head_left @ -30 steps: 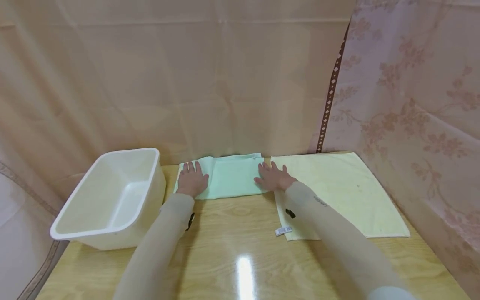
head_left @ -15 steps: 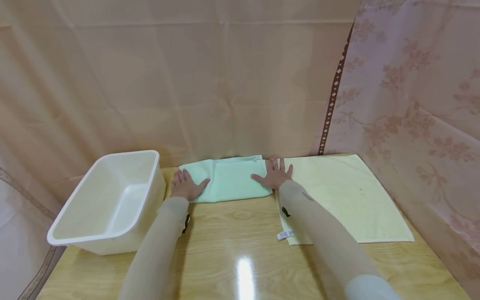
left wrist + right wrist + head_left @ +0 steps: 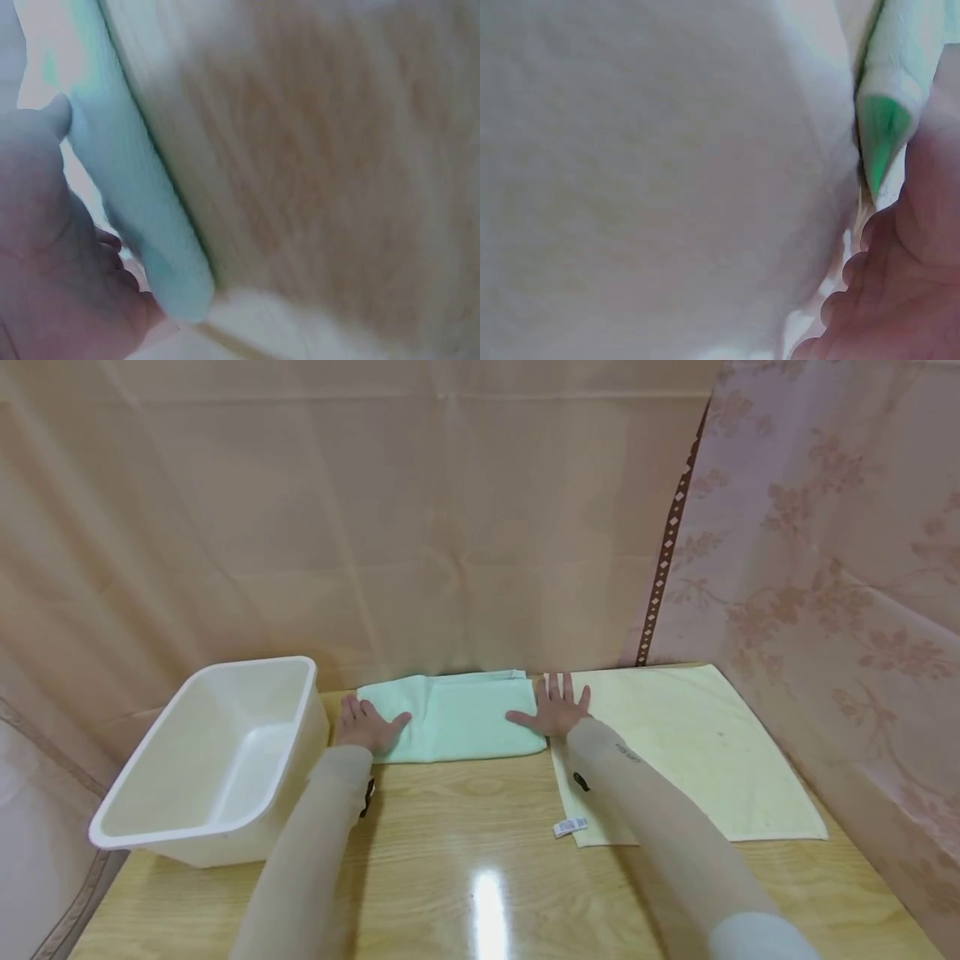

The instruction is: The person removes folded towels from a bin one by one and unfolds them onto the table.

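Observation:
A mint-green towel [image 3: 476, 718], folded into a long rectangle, lies at the back of the table against the curtain. At its left end my left hand [image 3: 367, 727] rests with fingers spread and thumb over the cloth. My right hand [image 3: 553, 714] lies at the towel's right end, thumb on the mint cloth and fingers reaching over the edge of a pale yellow towel [image 3: 690, 752]. That yellow towel is spread flat on the right, with a small white label [image 3: 570, 827]. The right wrist view shows the open fold [image 3: 885, 131] of the mint towel beside the palm.
A white plastic basin [image 3: 217, 760] stands on the left of the wooden table [image 3: 442, 835], close to my left forearm. A beige curtain [image 3: 375, 527] hangs behind the table, and a floral curtain [image 3: 847, 585] borders the right side.
Both hands have slid outward along the mint towel, the left one to its left end and the right one to its right end. The mint towel stays in place.

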{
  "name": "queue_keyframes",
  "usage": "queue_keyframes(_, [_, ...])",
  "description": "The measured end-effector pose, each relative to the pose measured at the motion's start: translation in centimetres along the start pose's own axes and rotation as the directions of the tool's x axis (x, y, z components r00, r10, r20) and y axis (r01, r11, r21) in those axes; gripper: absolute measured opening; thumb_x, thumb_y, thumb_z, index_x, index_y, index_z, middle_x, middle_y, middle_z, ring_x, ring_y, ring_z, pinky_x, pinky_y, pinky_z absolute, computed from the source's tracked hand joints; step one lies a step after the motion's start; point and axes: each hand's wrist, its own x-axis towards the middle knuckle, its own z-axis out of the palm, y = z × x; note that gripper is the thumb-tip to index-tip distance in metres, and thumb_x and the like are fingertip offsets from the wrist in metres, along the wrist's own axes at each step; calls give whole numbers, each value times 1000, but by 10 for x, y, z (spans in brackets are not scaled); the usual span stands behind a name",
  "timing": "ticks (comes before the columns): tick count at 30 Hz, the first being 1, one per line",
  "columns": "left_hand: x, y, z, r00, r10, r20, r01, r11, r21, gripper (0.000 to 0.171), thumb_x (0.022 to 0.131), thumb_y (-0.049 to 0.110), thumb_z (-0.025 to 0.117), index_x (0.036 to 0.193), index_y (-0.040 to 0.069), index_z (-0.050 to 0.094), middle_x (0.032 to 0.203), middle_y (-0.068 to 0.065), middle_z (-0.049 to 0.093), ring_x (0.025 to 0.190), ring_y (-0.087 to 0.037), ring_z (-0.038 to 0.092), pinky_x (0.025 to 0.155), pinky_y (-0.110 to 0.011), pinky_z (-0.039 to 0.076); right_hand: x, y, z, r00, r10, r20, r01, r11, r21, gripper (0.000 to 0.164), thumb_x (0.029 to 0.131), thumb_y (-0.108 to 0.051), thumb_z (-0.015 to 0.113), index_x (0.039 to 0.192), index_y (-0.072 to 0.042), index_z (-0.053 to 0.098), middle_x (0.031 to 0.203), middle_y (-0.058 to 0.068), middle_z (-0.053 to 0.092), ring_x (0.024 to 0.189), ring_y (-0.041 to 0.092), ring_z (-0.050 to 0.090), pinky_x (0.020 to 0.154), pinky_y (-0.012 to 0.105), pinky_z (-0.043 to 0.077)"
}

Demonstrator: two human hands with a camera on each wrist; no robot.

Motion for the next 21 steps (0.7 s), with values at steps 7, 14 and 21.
queue_keyframes(7, [12, -5, -2, 997, 48, -52, -48, 999, -4, 103, 102, 64, 31, 152, -19, -2, 160, -38, -10, 150, -47, -12, 121, -57, 0, -3, -6, -7, 999, 3, -34, -4, 999, -45, 120, 79, -96, 17, 163, -13, -6, 164, 10, -27, 147, 29, -31, 107, 67, -25])
queue_keyframes(14, [18, -5, 4, 999, 8, -36, -8, 1000, -24, 106, 100, 69, 28, 154, -13, -11, 162, -32, -15, 151, -42, -18, 121, -54, -4, -1, -5, -3, 997, -38, -66, 33, 997, -71, 118, 83, -93, 14, 163, -7, 2, 166, 15, -20, 149, 34, -26, 109, 71, -18])
queue_keyframes(21, [17, -2, 4, 999, 28, -32, -29, 1000, -13, 94, 104, 63, 21, 156, -8, -11, 162, -30, -20, 150, -42, -21, 120, -58, -6, -9, -14, -9, 1000, -11, -29, 9, 998, -68, 102, 92, -83, 12, 163, -13, -2, 165, 9, -24, 150, 29, -27, 111, 65, -20])
